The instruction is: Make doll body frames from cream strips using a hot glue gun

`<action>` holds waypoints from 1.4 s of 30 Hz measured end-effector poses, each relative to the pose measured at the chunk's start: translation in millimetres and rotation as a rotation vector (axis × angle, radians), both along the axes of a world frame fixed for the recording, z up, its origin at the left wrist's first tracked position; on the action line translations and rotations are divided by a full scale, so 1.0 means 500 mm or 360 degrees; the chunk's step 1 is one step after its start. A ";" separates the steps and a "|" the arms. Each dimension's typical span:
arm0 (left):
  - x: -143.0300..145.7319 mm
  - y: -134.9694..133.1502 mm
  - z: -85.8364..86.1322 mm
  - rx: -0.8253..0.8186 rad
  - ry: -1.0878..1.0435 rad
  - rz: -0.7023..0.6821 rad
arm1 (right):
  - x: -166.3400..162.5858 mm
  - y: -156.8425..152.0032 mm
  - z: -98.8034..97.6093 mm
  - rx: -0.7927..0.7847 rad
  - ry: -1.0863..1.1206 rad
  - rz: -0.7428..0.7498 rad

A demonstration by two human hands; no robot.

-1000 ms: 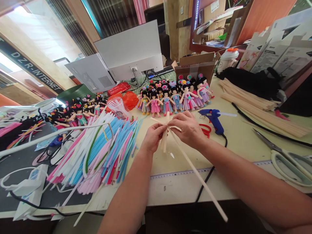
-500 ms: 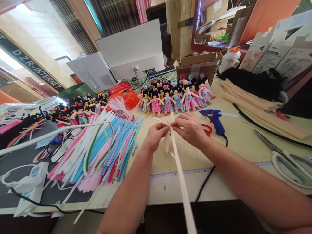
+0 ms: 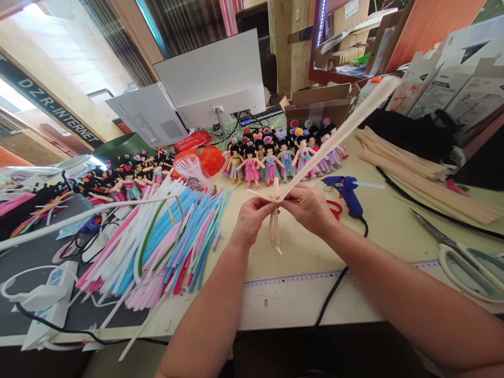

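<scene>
Cream pipe cleaners (image 3: 274, 226) are bunched into a small figure, with short ends sticking up and to the left and two strands hanging down. My left hand (image 3: 250, 219) pinches this figure between thumb and fingers from the left. From the other side, my right hand (image 3: 311, 208) is closed on it where the strands cross. One long cream pipe cleaner (image 3: 334, 140) runs from that crossing up to the right, slightly blurred at its far end. The exact fingertip contact of the right hand is partly hidden.
Finished dolls (image 3: 270, 161) stand in rows behind my hands. Coloured pipe cleaners (image 3: 157, 236) lie in a heap at left. To the right are a blue glue gun (image 3: 346, 191), large scissors (image 3: 464, 257) and cream pipe cleaner bundles (image 3: 433, 184). A ruler (image 3: 299, 278) runs along the front.
The long pipe cleaner has swung from pointing down towards me to pointing up and right, away from me. My right hand has shifted slightly; both hands stay on the figure.
</scene>
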State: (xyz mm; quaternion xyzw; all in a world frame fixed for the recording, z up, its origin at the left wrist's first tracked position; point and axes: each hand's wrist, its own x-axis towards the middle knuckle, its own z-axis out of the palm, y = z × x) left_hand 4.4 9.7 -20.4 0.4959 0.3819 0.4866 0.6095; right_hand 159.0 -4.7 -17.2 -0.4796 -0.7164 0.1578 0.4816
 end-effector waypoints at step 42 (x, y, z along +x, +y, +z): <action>-0.014 -0.005 0.004 0.1122 0.0766 0.0180 | 0.022 0.021 0.002 -0.1072 0.0896 0.0457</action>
